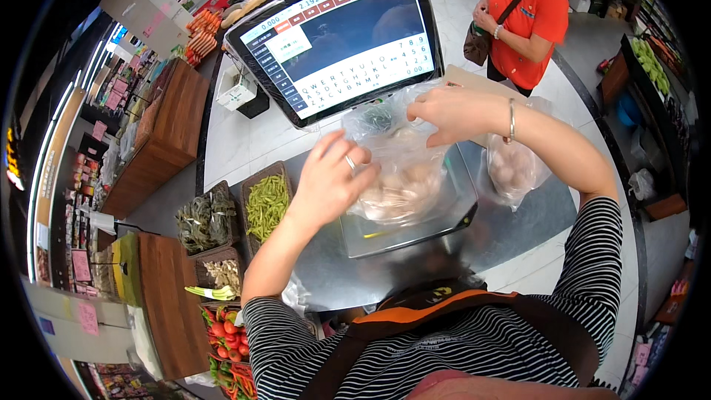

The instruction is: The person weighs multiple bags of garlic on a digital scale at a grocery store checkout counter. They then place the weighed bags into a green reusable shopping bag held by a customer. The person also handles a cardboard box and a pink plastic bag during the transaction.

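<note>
A clear plastic bag (402, 191) of pale, round items, likely eggs, rests on the flat platform of a weighing scale (411, 244). Beside the bag's left edge is my left hand (333, 178), a ring on one finger and its fingers spread. My right hand (458, 114), with a bangle at the wrist, reaches to the bag's gathered top; its thumb and fingertips are apart at the plastic, and a grip cannot be made out. Behind them lies another clear bag (375, 118) with something dark green inside. The scale's touchscreen (355, 39) is lit.
Another bag of round items (511, 169) lies right of the scale on the metal counter (500, 233). Left are baskets of green peppers (268, 203), dark leafy bundles (205, 222) and tomatoes (229, 339). A person in a red top (527, 22) stands across the counter.
</note>
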Demonstrator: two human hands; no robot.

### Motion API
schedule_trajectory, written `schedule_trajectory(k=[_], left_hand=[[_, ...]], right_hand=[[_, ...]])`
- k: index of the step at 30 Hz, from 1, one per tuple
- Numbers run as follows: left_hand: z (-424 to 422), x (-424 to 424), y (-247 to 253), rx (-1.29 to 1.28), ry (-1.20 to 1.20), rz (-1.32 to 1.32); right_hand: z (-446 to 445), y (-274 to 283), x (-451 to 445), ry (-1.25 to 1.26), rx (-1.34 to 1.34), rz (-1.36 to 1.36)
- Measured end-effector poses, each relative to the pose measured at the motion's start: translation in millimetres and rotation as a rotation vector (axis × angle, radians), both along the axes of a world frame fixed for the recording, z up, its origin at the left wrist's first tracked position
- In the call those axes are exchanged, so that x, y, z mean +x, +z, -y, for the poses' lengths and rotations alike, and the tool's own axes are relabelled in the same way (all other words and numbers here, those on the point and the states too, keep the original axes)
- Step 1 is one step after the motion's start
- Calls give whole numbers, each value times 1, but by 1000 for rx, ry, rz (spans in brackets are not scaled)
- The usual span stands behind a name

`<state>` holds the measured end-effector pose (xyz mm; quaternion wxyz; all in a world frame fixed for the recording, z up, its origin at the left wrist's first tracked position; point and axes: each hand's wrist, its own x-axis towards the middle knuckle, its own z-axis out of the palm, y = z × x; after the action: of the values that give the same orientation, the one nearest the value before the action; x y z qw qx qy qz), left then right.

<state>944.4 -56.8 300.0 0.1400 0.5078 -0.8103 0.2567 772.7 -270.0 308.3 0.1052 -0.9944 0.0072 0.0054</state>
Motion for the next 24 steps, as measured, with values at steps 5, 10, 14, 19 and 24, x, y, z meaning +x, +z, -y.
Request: schedule_trajectory(k=[5,10,14,19,24], left_hand=[[-24,-17,-3,92,-117,138],[-36,-25,3,302,178,78],[-29,-30,-4,391,612,57],[0,-15,-16,481,765,12],[46,-19,-15,482,556,-148]], right_hand=[[-7,-23,12,50,-259,-73],[-14,-26,20,-55,-312,-65],[-9,-52,14,-83,-404,-71],[-24,-50,4,-176,-249,-179],[-25,-44,5,-263,-107,-54]])
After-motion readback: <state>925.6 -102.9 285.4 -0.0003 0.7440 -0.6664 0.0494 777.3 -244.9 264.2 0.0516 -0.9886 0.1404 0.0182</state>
